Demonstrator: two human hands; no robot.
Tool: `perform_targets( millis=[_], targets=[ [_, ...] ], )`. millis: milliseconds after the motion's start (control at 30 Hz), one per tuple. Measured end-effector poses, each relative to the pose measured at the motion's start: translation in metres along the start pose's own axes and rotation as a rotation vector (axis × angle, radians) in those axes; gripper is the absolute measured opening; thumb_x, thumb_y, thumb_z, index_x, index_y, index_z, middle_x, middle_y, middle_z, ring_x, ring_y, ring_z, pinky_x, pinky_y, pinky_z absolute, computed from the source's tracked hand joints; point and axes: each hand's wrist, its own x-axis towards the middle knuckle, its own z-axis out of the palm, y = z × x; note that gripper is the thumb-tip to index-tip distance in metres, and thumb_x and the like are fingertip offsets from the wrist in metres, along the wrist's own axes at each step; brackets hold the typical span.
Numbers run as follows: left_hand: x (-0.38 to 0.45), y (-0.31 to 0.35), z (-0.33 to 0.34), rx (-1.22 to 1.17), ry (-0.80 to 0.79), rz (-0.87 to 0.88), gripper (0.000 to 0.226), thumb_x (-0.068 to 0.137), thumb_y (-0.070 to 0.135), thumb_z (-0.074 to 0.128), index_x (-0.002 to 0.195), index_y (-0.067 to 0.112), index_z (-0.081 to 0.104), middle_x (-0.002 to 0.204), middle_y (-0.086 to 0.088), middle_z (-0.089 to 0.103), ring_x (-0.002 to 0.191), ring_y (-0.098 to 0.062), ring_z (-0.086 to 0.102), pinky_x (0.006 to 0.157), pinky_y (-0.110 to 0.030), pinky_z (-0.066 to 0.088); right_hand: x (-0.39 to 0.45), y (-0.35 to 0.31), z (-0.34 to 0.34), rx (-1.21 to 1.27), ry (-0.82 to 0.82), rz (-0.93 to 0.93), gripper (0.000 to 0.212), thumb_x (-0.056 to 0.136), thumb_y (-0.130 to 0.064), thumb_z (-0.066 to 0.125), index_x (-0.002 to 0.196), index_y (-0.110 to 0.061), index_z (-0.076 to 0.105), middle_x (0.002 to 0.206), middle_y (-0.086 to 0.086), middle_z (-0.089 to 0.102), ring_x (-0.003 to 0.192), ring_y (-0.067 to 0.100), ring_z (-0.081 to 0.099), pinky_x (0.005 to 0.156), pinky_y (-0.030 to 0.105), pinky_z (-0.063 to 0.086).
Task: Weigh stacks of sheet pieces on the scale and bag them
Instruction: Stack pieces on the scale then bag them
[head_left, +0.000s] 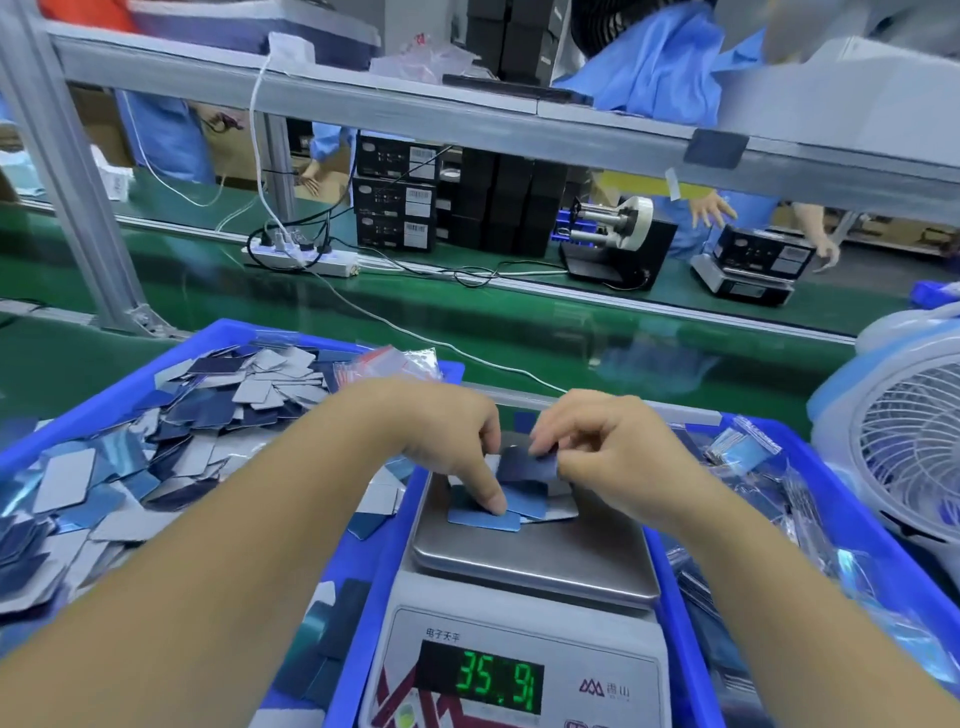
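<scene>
A digital scale (524, 613) stands between two blue bins, its green display reading 35.9. On its steel pan (535, 551) lies a loose, fanned stack of blue and grey sheet pieces (530, 501). My left hand (457, 441) reaches over the pan and presses its thumb on a light blue piece (480, 519) at the front of the stack. My right hand (597, 447) pinches a dark blue piece (524, 465) at the top of the stack.
The left blue bin (156, 374) holds several loose sheet pieces and some small bags (384, 364). The right blue bin (857, 525) holds filled bags. A white fan (904, 447) stands at right. Beyond lie a green conveyor belt, a power strip and black boxes.
</scene>
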Motion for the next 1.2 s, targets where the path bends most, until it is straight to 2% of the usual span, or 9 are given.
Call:
perform_targets(
  millis=[67, 200, 367, 433, 567, 767, 933, 1067, 1200],
  targets=[
    [-0.002, -0.002, 0.002, -0.032, 0.013, -0.004, 0.058, 0.058, 0.061, 0.088, 0.098, 0.035, 0.055, 0.1, 0.011, 0.061, 0.093, -0.015, 0.059, 0.086, -0.035, 0.051, -0.001, 0.0, 0.003, -0.042, -0.089, 0.003, 0.048, 0.074, 0.014, 0.06, 0.074, -0.03, 0.078, 0.091, -0.009, 0.068, 0.06, 0.0, 0.051, 0.061, 0.009, 0.039],
    [-0.007, -0.007, 0.008, -0.097, 0.052, 0.014, 0.06, 0.057, 0.062, 0.088, 0.097, 0.035, 0.053, 0.098, 0.011, 0.06, 0.091, -0.014, 0.059, 0.086, -0.039, 0.055, -0.002, 0.002, -0.002, -0.069, -0.198, 0.059, 0.038, 0.072, -0.007, 0.056, 0.083, -0.034, 0.079, 0.098, -0.018, 0.065, 0.063, 0.002, 0.047, 0.061, 0.011, 0.04],
    [-0.011, -0.008, 0.014, -0.119, 0.116, 0.044, 0.059, 0.059, 0.062, 0.088, 0.094, 0.034, 0.05, 0.094, 0.011, 0.06, 0.084, -0.013, 0.058, 0.076, -0.035, 0.053, 0.001, -0.001, 0.003, -0.065, -0.142, 0.072, 0.018, 0.076, -0.016, 0.084, 0.073, -0.032, 0.075, 0.092, -0.015, 0.064, 0.071, 0.025, 0.053, 0.063, 0.021, 0.045],
    [-0.012, -0.008, 0.014, -0.144, 0.126, 0.058, 0.059, 0.059, 0.059, 0.089, 0.094, 0.033, 0.049, 0.093, 0.011, 0.06, 0.083, -0.013, 0.058, 0.074, -0.034, 0.051, 0.002, 0.0, 0.003, -0.121, -0.098, 0.105, 0.022, 0.07, -0.025, 0.089, 0.073, -0.036, 0.07, 0.09, -0.017, 0.06, 0.068, 0.011, 0.051, 0.064, 0.021, 0.043],
    [-0.012, -0.009, 0.016, -0.194, 0.134, 0.081, 0.057, 0.061, 0.054, 0.09, 0.094, 0.035, 0.048, 0.09, 0.015, 0.059, 0.078, -0.007, 0.055, 0.061, -0.027, 0.039, 0.003, 0.003, -0.001, -0.359, -0.08, 0.278, 0.044, 0.062, -0.057, 0.084, 0.094, -0.045, 0.057, 0.097, -0.021, 0.056, 0.074, -0.016, 0.05, 0.061, 0.011, 0.036],
    [-0.014, -0.008, 0.016, -0.27, 0.126, 0.152, 0.068, 0.066, 0.043, 0.091, 0.121, 0.035, 0.051, 0.085, 0.016, 0.053, 0.07, 0.0, 0.053, 0.061, -0.023, 0.038, 0.003, 0.002, -0.001, -0.314, -0.175, 0.338, 0.046, 0.056, -0.071, 0.074, 0.09, -0.044, 0.06, 0.081, -0.02, 0.065, 0.066, -0.004, 0.057, 0.061, 0.013, 0.045],
    [-0.013, -0.008, 0.017, -0.268, 0.144, 0.269, 0.046, 0.069, 0.038, 0.089, 0.107, 0.035, 0.064, 0.074, 0.03, 0.058, 0.064, 0.005, 0.052, 0.057, -0.014, 0.041, 0.0, 0.004, -0.001, -0.157, -0.2, 0.297, 0.046, 0.053, -0.062, 0.077, 0.091, -0.047, 0.056, 0.094, -0.023, 0.068, 0.087, 0.004, 0.066, 0.079, 0.031, 0.057],
    [-0.014, -0.011, 0.019, -0.373, 0.17, 0.327, 0.037, 0.074, 0.027, 0.086, 0.099, 0.04, 0.062, 0.089, 0.025, 0.064, 0.076, 0.003, 0.059, 0.071, -0.02, 0.051, -0.002, -0.001, 0.001, -0.041, -0.186, 0.188, 0.031, 0.068, -0.037, 0.083, 0.086, -0.042, 0.059, 0.089, -0.018, 0.071, 0.078, 0.005, 0.067, 0.071, 0.024, 0.055],
    [-0.012, -0.01, 0.022, -0.471, 0.356, 0.375, 0.029, 0.079, 0.019, 0.081, 0.095, 0.035, 0.062, 0.089, 0.014, 0.068, 0.079, -0.008, 0.063, 0.072, -0.024, 0.053, -0.002, -0.003, 0.002, -0.145, 0.043, -0.009, 0.028, 0.073, -0.029, 0.08, 0.088, -0.033, 0.056, 0.082, -0.013, 0.067, 0.067, 0.011, 0.061, 0.06, 0.027, 0.051]
  ],
)
